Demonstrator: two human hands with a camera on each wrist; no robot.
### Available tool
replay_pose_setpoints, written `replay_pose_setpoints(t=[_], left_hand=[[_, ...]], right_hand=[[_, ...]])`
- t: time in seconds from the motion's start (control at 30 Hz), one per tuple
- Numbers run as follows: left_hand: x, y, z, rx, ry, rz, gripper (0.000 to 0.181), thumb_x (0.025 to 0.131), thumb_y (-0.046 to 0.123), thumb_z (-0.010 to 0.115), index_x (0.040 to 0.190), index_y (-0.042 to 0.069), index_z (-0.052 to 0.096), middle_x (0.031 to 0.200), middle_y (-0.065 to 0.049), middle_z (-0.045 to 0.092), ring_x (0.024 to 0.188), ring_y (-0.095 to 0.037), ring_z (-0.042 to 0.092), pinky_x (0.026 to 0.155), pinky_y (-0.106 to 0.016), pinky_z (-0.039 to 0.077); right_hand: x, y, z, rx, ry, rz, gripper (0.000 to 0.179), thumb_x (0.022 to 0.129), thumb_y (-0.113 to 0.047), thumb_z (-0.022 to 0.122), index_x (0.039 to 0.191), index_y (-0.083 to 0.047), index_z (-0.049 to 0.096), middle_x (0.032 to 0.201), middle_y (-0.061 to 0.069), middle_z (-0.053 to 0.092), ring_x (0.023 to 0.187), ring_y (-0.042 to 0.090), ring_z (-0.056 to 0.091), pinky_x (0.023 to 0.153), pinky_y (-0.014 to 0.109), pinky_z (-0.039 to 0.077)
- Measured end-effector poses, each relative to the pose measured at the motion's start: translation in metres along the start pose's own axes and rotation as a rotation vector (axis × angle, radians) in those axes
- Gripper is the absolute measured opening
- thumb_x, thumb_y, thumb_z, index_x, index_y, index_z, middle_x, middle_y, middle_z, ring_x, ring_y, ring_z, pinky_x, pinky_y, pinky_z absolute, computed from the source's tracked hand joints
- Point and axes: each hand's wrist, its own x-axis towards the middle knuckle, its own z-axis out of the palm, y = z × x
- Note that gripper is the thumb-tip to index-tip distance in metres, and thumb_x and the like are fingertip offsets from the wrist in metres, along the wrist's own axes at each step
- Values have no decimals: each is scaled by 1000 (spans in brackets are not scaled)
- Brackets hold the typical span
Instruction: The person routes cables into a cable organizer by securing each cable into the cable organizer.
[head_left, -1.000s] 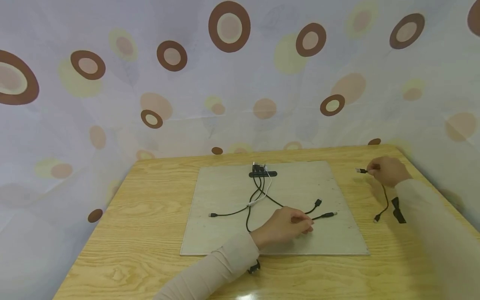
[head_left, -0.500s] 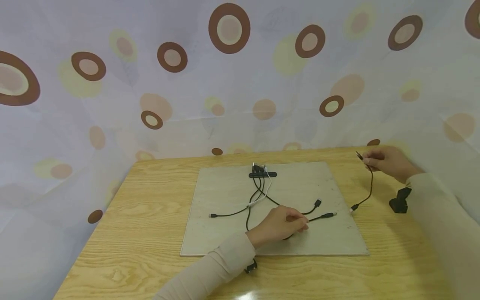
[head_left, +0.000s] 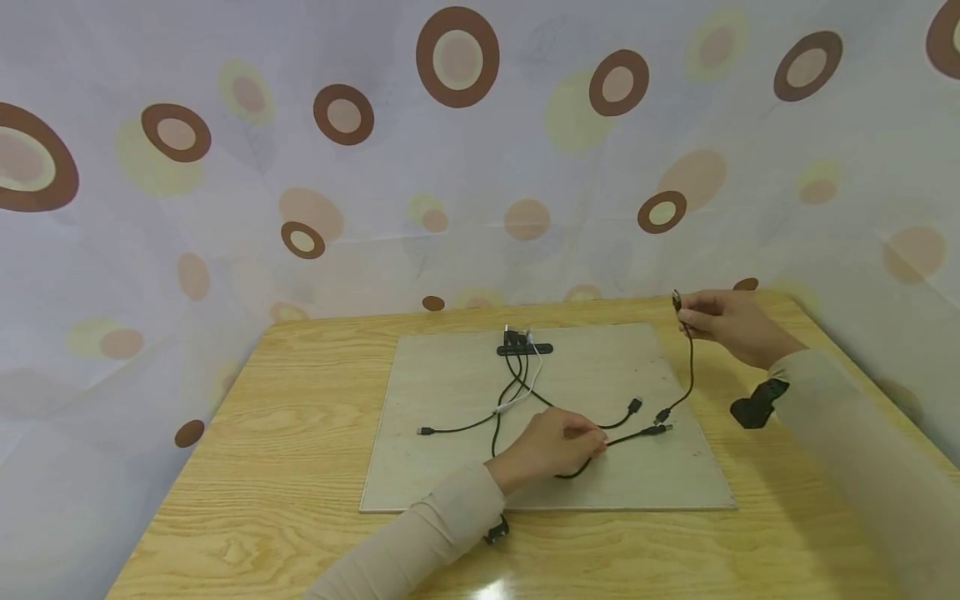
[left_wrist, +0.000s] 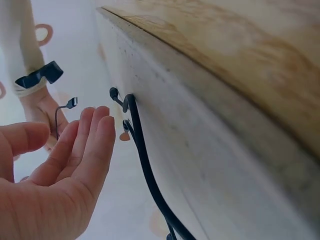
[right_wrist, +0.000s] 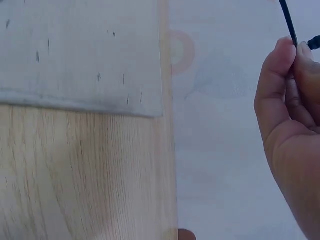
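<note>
My right hand (head_left: 738,327) pinches a short black USB cable (head_left: 691,362) near its upper plug, above the board's right edge. The cable's lower plug (head_left: 663,415) hangs down over the board, beside the other cable ends. In the right wrist view, thumb and fingertips close on the black cord (right_wrist: 288,22). Over the front of the pale board (head_left: 450,367), my left hand (head_left: 555,450) hovers with relaxed fingers. The left wrist view has this hand (left_wrist: 65,170) beside a black cable (left_wrist: 145,155), apart from it and holding nothing.
A black holder strip (head_left: 546,349) at the board's back gathers several plugs. From it run black cables and a white cable (head_left: 537,375). Loose ends lie on the board: a left plug (head_left: 427,431), a right connector (head_left: 635,406) and a barrel-like plug (head_left: 656,430). A patterned curtain (head_left: 480,167) stands behind the wooden table (head_left: 247,417).
My right hand has moved left with the USB cable, from the bare table to the board's right edge, and the cable's lower end came off the table. The left hand drew back slightly leftward.
</note>
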Motion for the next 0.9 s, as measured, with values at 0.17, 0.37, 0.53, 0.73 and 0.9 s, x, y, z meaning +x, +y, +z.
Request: replay_pose_setpoints(t=[0.17, 0.37, 0.53, 0.73, 0.9], left_hand=[[0, -2, -1, 39, 26, -23, 28, 96, 36, 58, 111, 17, 71, 111, 8, 68, 111, -9, 57, 93, -32, 46], [8, -1, 4, 21, 14, -4, 34, 96, 34, 57, 123, 15, 66, 118, 7, 66, 114, -10, 57, 95, -29, 46], [15, 0, 8, -35, -42, -13, 34, 95, 29, 60, 123, 10, 66, 101, 4, 71, 92, -10, 65, 78, -22, 50], [19, 1, 13, -64, -73, -23, 31, 93, 25, 65, 118, 6, 68, 93, 3, 73, 78, -4, 66, 71, -19, 50], [19, 0, 16, -229, -50, -62, 26, 93, 12, 64, 115, 0, 65, 85, -6, 74, 78, -17, 72, 68, -27, 56]], right_hand=[[5, -2, 23, 141, -23, 9, 14, 99, -15, 53, 105, -4, 59, 94, -3, 62, 85, 10, 61, 79, 22, 53], [8, -8, 51, 233, -38, 52, 10, 98, -15, 55, 103, -8, 61, 93, -4, 65, 86, 9, 62, 79, 23, 53], [12, -10, 68, 258, -61, 57, 9, 98, -14, 55, 102, -9, 62, 93, -3, 63, 85, 9, 62, 79, 23, 53], [14, -9, 81, 315, -49, 61, 11, 98, -13, 55, 103, -4, 58, 94, -2, 62, 87, 10, 61, 81, 24, 53], [15, -11, 86, 320, -16, 99, 12, 99, -14, 52, 104, -3, 56, 93, -2, 61, 87, 10, 61, 82, 24, 52]])
